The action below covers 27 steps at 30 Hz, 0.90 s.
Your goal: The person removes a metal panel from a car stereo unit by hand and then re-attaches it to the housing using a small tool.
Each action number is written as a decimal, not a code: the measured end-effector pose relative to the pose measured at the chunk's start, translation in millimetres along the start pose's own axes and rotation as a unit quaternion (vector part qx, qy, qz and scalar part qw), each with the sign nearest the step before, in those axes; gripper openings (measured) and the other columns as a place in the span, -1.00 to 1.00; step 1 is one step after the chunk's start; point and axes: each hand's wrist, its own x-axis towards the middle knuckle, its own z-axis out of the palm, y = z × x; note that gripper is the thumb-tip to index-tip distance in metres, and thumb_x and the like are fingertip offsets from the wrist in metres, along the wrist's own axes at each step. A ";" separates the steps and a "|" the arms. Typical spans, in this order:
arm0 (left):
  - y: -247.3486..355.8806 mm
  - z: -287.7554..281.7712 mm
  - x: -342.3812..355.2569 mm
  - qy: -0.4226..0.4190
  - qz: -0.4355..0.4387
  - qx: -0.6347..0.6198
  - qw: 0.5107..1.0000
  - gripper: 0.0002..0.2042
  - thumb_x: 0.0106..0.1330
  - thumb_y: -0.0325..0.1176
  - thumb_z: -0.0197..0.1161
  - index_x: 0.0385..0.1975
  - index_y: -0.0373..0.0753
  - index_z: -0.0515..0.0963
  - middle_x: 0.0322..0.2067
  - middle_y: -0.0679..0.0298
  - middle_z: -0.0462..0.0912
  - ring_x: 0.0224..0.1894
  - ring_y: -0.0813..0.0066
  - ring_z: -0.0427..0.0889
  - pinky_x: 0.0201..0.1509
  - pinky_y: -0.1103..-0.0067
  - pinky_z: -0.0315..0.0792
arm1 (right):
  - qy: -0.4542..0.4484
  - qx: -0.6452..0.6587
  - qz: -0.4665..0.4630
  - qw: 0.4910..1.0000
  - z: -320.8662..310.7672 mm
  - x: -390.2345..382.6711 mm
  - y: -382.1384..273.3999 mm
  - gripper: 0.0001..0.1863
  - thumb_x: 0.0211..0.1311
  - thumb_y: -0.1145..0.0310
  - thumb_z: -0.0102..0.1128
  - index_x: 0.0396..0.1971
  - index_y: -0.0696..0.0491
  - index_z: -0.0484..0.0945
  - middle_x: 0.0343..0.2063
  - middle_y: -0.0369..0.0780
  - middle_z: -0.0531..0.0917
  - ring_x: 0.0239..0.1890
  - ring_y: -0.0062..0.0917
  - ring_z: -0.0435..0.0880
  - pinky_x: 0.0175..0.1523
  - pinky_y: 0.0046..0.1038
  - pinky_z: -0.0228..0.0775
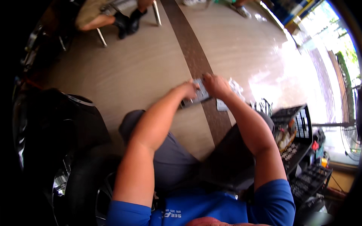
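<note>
Blue sleeves end above both elbows, and two bare arms reach up and forward from the bottom. The left arm bends at the elbow and slants in to the right. The right arm bends too and slants in to the left, so both hands come close together past the knees.

Between the hands is a flat grey block, over the brown strip on the floor. The left hand is closed on the block's left side, with a finger lying along the top. The right hand is curled at the block's right end, its fingers bent in. I cannot tell how tight its grip is, because the hands are blurry. Some crumpled white stuff is just beside the right hand, and a pale flat piece shows near that wrist.
</note>
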 end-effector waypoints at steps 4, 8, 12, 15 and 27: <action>9.1 -13.9 -12.6 -0.005 -0.032 -0.060 0.998 -0.54 0.15 -0.32 0.18 0.12 -0.09 0.47 0.13 -0.10 0.39 0.02 0.03 0.56 0.13 0.31 0.45 | 0.037 0.051 -0.032 0.998 -7.4 1.9 5.3 -0.76 0.27 0.21 0.05 -0.29 0.08 0.52 -0.40 -0.04 0.66 -0.30 -0.07 0.64 -0.20 -0.12 0.46; 14.3 -8.7 -12.3 -0.001 -0.065 -0.091 0.994 -0.57 0.18 -0.39 0.14 0.11 -0.08 0.48 0.13 -0.03 0.36 0.05 0.03 0.54 0.13 0.33 0.44 | 0.021 0.046 -0.026 0.998 -2.5 -0.4 7.8 -0.79 0.26 0.25 0.08 -0.31 0.10 0.53 -0.41 -0.03 0.66 -0.32 -0.08 0.64 -0.23 -0.14 0.46; 9.7 -6.6 -14.0 0.004 -0.060 -0.098 0.993 -0.59 0.18 -0.42 0.11 0.09 -0.08 0.49 0.11 -0.01 0.36 0.04 0.06 0.54 0.12 0.33 0.45 | 0.008 0.044 -0.036 0.998 2.5 0.5 7.0 -0.77 0.27 0.22 0.10 -0.29 0.09 0.53 -0.40 -0.04 0.67 -0.29 -0.12 0.66 -0.20 -0.17 0.48; 15.6 -6.9 -18.1 -0.005 -0.061 -0.103 0.993 -0.59 0.18 -0.43 0.11 0.09 -0.07 0.49 0.10 0.01 0.37 0.02 0.06 0.55 0.11 0.33 0.45 | -0.004 0.037 -0.040 0.999 5.5 -3.7 8.2 -0.74 0.28 0.17 0.09 -0.27 0.07 0.52 -0.40 -0.05 0.68 -0.29 -0.14 0.68 -0.20 -0.17 0.50; 18.7 -16.4 -20.8 -0.025 -0.071 -0.095 0.993 -0.54 0.20 -0.45 0.11 0.16 -0.02 0.46 0.29 -0.09 0.19 0.08 0.04 0.54 0.17 0.38 0.43 | -0.025 0.044 -0.032 0.998 -7.1 -2.8 -1.4 -0.74 0.29 0.17 0.07 -0.29 0.08 0.50 -0.40 -0.05 0.67 -0.25 -0.14 0.66 -0.14 -0.16 0.46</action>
